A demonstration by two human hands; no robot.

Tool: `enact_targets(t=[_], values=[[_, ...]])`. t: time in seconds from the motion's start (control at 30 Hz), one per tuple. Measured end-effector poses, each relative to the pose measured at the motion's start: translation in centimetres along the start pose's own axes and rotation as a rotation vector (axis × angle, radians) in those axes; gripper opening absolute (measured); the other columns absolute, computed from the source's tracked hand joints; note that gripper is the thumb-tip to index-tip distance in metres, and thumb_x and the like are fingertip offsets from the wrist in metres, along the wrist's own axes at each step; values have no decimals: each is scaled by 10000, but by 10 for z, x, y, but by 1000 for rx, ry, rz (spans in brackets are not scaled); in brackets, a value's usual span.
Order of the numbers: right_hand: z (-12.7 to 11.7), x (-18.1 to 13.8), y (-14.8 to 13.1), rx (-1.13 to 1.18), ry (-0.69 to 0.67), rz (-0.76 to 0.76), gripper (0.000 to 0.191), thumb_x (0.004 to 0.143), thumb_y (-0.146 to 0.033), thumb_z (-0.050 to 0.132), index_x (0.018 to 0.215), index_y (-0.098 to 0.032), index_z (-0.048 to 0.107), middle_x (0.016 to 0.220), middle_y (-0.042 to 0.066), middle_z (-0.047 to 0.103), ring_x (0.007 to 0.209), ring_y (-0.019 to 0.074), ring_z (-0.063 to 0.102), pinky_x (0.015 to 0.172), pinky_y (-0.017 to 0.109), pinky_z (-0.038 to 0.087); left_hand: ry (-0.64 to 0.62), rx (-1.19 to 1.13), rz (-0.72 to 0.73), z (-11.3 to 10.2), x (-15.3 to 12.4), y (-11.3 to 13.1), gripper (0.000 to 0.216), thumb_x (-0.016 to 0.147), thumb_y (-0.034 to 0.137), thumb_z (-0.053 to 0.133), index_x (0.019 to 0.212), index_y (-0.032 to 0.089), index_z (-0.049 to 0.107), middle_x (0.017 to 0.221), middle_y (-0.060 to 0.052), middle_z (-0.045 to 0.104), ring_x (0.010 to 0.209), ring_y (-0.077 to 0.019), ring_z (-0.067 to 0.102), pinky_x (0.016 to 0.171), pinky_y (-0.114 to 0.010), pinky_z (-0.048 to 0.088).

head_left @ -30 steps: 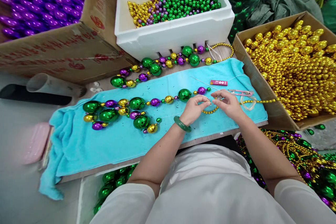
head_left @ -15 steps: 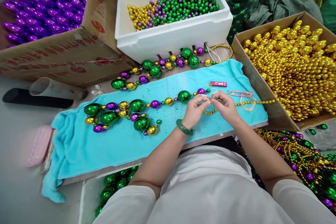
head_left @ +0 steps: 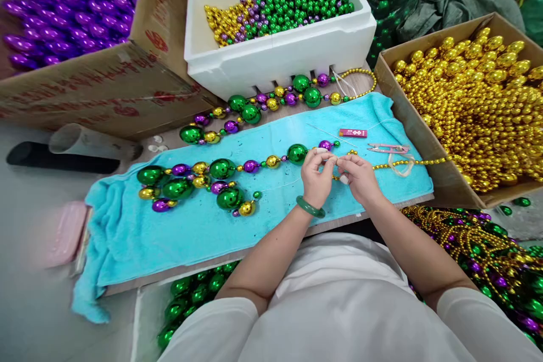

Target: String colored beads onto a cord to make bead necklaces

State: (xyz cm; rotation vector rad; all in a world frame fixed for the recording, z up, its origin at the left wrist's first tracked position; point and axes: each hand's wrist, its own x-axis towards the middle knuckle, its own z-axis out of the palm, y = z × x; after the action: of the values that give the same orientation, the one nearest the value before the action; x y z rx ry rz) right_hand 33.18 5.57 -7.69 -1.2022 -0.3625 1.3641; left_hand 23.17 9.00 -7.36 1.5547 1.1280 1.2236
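Garland [head_left: 222, 168] lay open-ended on turquoise towel [head_left: 203, 237]

Left hand [head_left: 317, 178] and right hand [head_left: 360, 178] met toward the towel's right edge, fingertips in narrow pinches on a gold bead string [head_left: 430, 162]; the bit between the tips was too small to make out. The garland's green, purple and gold baubles were already strung and doubled back near the towel's left edge, but its two ends lay unjoined, clear thread [head_left: 280, 188] running from the nearer one toward the left hand. Beyond the far edge, a second garland [head_left: 312, 97] appeared finished. Pink snips [head_left: 388, 148] and a maroon packet [head_left: 353, 133] sat near the far right corner. A white cord coil [head_left: 401, 165] crossed the gold string, and a cardboard box [head_left: 413, 130] crowded the right edge.
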Motion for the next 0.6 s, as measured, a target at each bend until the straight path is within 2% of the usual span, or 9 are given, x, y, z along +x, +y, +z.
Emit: enact_targets(t=[0.07, 0.13, 0.17, 0.3, 0.37, 0.47, 0.6], values=[[-1, 0, -1, -38, -26, 42, 217, 629, -344, 720, 688, -170, 603, 545, -39, 502, 460, 79, 403, 409, 224, 272, -16, -53, -52, 0, 2, -5, 72, 756, 222, 631, 716, 172, 663, 819, -28, 587, 827, -151, 550, 765, -281, 437], [-4, 0, -2, -171, -17, -44, 196, 672, -351, 689, 690, -177, 600, 557, -30, 506, 482, 96, 418, 426, 236, 300, -45, -104, -120, -2, 4, -10, 85, 746, 232, 638, 699, 166, 661, 818, -30, 597, 839, -151, 554, 794, -289, 437], [-5, -1, -2, -279, 10, -162, 173, 705, -343, 663, 699, -181, 602, 593, -18, 527, 515, 107, 443, 453, 245, 334, -54, -123, -150, -2, 5, -12, 91, 743, 238, 641, 695, 164, 661, 818, -31, 601, 844, -151, 556, 807, -294, 438], [-11, -7, -4, -772, 96, -798, 112, 845, -238, 534, 814, -190, 631, 791, 41, 588, 730, 155, 542, 660, 292, 449, -61, -144, -208, -5, 6, -15, 100, 737, 257, 651, 705, 163, 667, 827, -35, 613, 862, -156, 562, 831, -303, 439], [-13, -8, -4, -953, 55, -954, 151, 886, -203, 484, 868, -188, 633, 812, 59, 595, 771, 166, 559, 705, 301, 461, -60, -144, -213, -4, 5, -14, 104, 736, 262, 653, 706, 164, 669, 835, -37, 616, 867, -156, 564, 840, -304, 437], [-14, -7, -3, -1143, 32, -1035, 176, 910, -193, 454, 895, -183, 629, 818, 74, 609, 787, 179, 569, 719, 305, 468, -47, -155, -224, -2, 4, -12, 102, 733, 256, 647, 704, 160, 669, 834, -35, 614, 856, -150, 563, 845, -299, 433], [-13, -4, 0, -1279, 70, -1081, 193, 921, -188, 435, 882, -173, 622, 788, 77, 608, 782, 189, 563, 717, 308, 460, -36, -149, -239, 0, 3, -11, 90, 725, 240, 644, 697, 159, 672, 803, -27, 609, 834, -144, 558, 826, -290, 430]])
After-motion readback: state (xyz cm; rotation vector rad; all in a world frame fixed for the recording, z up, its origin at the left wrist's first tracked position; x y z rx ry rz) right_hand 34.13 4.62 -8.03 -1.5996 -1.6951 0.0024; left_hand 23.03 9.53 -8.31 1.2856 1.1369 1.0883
